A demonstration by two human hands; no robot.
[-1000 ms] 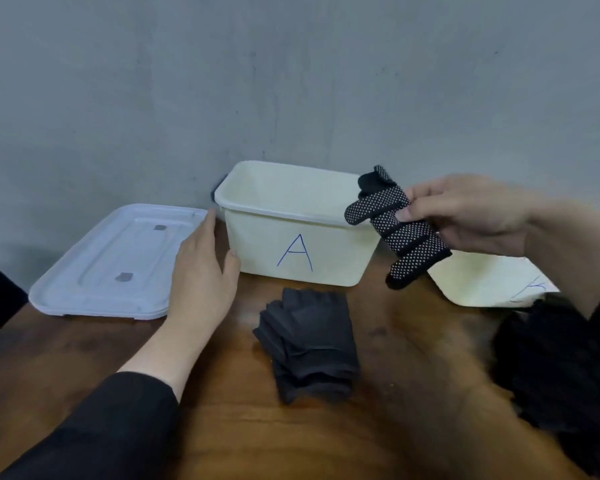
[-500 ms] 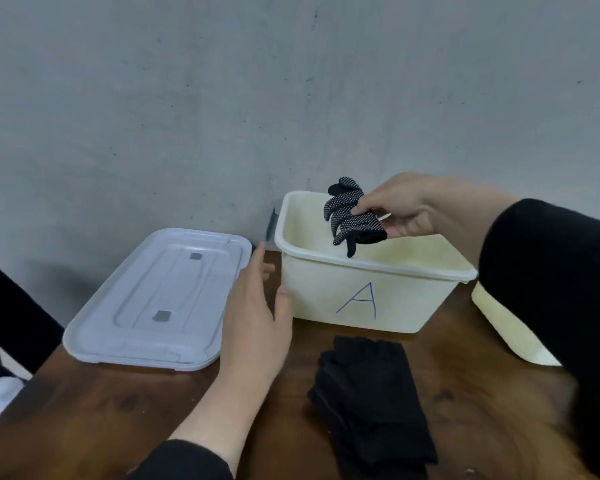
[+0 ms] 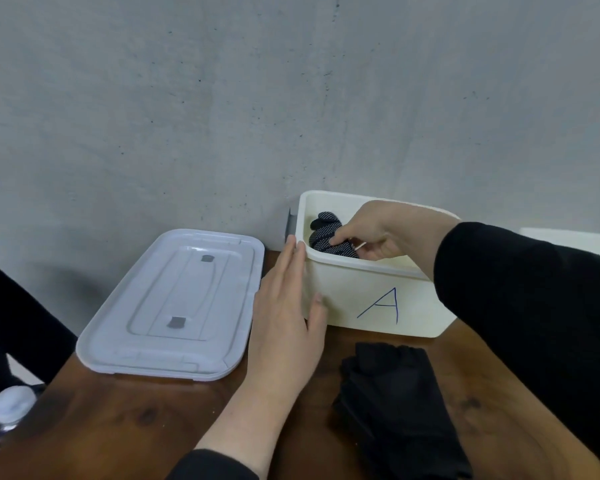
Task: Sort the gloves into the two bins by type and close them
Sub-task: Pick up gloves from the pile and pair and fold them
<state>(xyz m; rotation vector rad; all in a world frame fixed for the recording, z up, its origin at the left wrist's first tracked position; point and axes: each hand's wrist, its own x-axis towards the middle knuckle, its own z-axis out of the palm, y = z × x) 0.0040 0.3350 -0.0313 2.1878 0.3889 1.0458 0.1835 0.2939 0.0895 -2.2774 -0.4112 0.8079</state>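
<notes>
— Where's the dotted glove (image 3: 328, 237)?

— Down inside bin A (image 3: 371, 299), toward its left end. The right hand (image 3: 371, 233) has it pinched, fingers curled around it.

— And the left hand (image 3: 286, 306)?

— Flat against the bin's left wall, fingers straight and together, thumb on the front.

— Anything else?

— Black gloves (image 3: 395, 407) piled on the table (image 3: 118, 427) near the bin; the lid (image 3: 174, 306) lies to the left.

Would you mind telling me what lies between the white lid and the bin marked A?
In the head view, the left hand lies between the white lid and bin A, fingers flat against the bin's side.
</notes>
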